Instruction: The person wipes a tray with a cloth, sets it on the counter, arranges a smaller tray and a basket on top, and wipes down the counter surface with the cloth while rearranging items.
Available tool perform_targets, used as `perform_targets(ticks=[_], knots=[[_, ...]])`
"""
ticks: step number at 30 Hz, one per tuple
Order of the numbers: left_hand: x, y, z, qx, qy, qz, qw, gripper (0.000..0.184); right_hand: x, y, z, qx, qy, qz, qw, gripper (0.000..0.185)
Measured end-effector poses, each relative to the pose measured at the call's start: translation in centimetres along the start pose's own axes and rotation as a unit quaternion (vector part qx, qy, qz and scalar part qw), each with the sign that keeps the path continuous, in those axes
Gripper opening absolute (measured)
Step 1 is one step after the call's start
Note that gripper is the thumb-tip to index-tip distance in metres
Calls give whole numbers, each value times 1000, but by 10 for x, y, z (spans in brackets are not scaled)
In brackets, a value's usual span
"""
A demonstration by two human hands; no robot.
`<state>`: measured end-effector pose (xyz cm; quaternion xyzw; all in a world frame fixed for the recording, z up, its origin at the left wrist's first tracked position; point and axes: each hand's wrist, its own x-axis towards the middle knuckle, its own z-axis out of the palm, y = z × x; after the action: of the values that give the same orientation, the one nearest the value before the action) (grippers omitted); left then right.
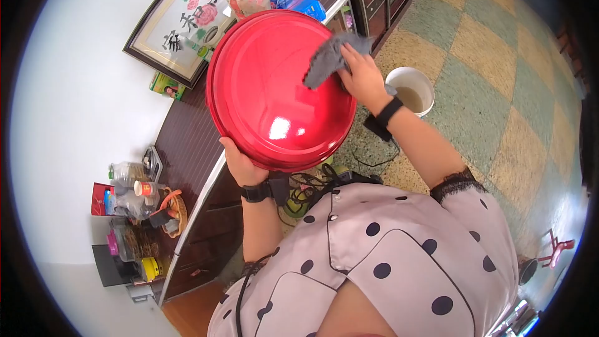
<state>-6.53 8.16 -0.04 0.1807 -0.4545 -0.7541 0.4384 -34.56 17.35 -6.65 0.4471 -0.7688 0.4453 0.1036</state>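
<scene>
A large, shiny red basin is held up in front of my body, tilted, its round face turned toward me. My left hand grips the basin's lower left rim, with the thumb showing and the other fingers hidden behind it. A grey cloth lies against the basin's upper right part. My right hand holds the cloth there, its fingers pressed on the fabric. Just right of that hand, a white bucket with murky water stands on the floor.
A dark cabinet top runs along the wall, bearing a framed calligraphy picture, bags, a wicker basket and jars. Black cables hang near my waist. The checkered floor extends right, with a red stool farther off.
</scene>
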Motion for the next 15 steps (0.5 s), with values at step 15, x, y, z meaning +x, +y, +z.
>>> perform_targets(ticks=[15], knots=[[21,-8,15,-71,51,49,995,63,-54,-85,-30,101,-151,-261,948,66]])
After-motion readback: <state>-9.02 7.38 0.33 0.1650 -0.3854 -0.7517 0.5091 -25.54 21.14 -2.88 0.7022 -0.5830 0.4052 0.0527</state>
